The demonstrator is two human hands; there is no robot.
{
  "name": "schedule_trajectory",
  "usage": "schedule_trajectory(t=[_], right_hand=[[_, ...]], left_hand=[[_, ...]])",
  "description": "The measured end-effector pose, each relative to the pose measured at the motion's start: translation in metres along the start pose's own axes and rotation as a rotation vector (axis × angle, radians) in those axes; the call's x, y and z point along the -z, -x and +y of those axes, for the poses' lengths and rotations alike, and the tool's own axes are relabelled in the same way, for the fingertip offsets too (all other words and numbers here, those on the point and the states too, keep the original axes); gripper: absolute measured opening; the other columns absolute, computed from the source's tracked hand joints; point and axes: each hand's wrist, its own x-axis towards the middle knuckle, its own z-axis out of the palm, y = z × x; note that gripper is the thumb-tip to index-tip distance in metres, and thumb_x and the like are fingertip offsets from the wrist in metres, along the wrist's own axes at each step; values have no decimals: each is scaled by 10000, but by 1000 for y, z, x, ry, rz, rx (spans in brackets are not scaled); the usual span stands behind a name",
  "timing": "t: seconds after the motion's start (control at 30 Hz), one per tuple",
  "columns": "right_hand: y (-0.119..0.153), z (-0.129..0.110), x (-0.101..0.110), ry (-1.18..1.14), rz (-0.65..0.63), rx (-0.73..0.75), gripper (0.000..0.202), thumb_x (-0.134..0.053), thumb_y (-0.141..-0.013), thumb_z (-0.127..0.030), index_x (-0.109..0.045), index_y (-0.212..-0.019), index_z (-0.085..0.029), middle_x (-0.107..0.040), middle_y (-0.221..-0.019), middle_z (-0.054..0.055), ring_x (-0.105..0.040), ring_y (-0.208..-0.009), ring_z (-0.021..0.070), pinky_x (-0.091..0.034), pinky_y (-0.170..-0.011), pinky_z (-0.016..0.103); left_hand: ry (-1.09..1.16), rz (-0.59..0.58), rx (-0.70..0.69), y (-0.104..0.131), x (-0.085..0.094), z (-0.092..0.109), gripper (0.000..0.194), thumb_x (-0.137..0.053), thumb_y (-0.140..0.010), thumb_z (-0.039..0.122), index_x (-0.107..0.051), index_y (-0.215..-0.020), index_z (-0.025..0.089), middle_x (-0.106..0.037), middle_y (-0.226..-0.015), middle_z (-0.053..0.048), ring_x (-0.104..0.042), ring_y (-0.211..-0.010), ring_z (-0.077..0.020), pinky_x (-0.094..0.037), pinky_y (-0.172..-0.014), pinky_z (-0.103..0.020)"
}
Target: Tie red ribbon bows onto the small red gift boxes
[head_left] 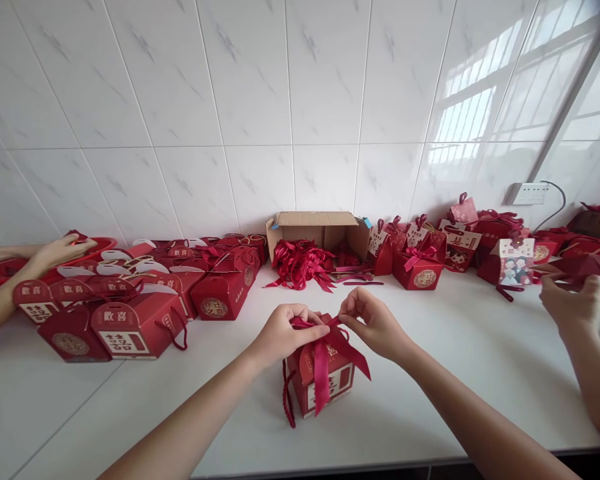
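Note:
A red gift box (307, 367) with a white character panel stands on the white table (220, 407), right in front of me. On its top lies a shiny red ribbon (321, 377), its two tails hanging over the front and to the right. My left hand (287, 337) pinches the ribbon at the left of the knot, thumb on top. My right hand (375, 323) has thumb and index finger closed on the ribbon at the right of the knot. A twisted red cord handle (287, 397) hangs at the box's left side. The knot is partly hidden by my fingers.
Red boxes (140, 323) crowd the left. An open cardboard box (320, 219) with a heap of red ribbons (303, 263) stands by the wall. More gift boxes (417, 270) line the back right. Other people's hands (63, 253) reach in from the left and right edges.

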Motion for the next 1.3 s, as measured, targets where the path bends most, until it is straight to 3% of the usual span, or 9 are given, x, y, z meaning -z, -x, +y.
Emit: schedule_trajectory(t=[0.1, 0.27, 0.53, 0.7, 0.8, 0.93, 1.1, 1.3], right_hand=[[0, 1, 0, -23, -23, -8, 183, -563, -804, -221, -384, -767, -213, -560, -753, -3, -537, -693, 135, -449, -641, 292], [-2, -1, 1, -25, -5, -19, 219, -583, -795, -252, -386, -709, -211, -548, -712, -9, -512, -657, 131, -420, -608, 277], [-2, 0, 3, -65, 51, -57, 305, -604, -783, -249, -321, -673, -220, -562, -698, -8, -498, -652, 135, -397, -612, 286], [-2, 0, 3, -73, 7, -49, 274, -579, -809, -259, -333, -694, -218, -518, -699, -22, -461, -637, 120, -382, -605, 277], [-1, -2, 4, -115, -17, -45, 252, -577, -818, -285, -354, -720, -217, -526, -727, -15, -489, -668, 127, -409, -635, 288], [-1, -6, 6, -79, -34, -34, 228, -564, -828, -298, -379, -725, -214, -568, -776, 13, -539, -722, 148, -434, -668, 306], [-6, -12, 3, 20, 27, 17, 224, -570, -810, -252, -383, -694, -214, -575, -756, 19, -544, -717, 154, -431, -657, 304], [-11, -14, -1, 77, 78, 41, 238, -572, -774, -199, -361, -665, -218, -563, -716, 7, -535, -691, 151, -426, -640, 291]], left_hand=[[22, 44, 2, 0, -2, -3, 397, -657, -742, 361, -367, -525, 198, -672, -716, -34, -606, -1058, -251, -445, -897, -347], [63, 52, 19, -4, -3, -8, 356, -717, -682, 308, -423, -522, 187, -672, -702, -40, -601, -1070, -276, -465, -862, -347], [252, -38, 14, -6, 0, -10, 415, -784, -584, 204, -383, -482, 180, -618, -589, -4, -597, -1073, -283, -473, -892, -384], [134, -88, 1, -3, 7, -4, 300, -788, -586, 213, -493, -565, 163, -678, -789, -54, -582, -1090, -278, -452, -899, -380], [101, -108, -4, -2, 10, -1, 308, -764, -633, 271, -476, -589, 172, -686, -920, -75, -580, -1086, -263, -448, -890, -368], [62, -75, -16, -2, 9, 0, 370, -693, -715, 330, -400, -544, 184, -690, -849, -59, -607, -1031, -237, -447, -874, -345], [-27, -49, -34, -3, 3, 0, 296, -729, -667, 302, -479, -567, 177, -702, -822, -61, -630, -979, -243, -473, -817, -330], [36, -85, -24, -4, 0, -2, 263, -737, -646, 266, -497, -579, 182, -683, -721, -56, -615, -1039, -272, -488, -791, -325]])
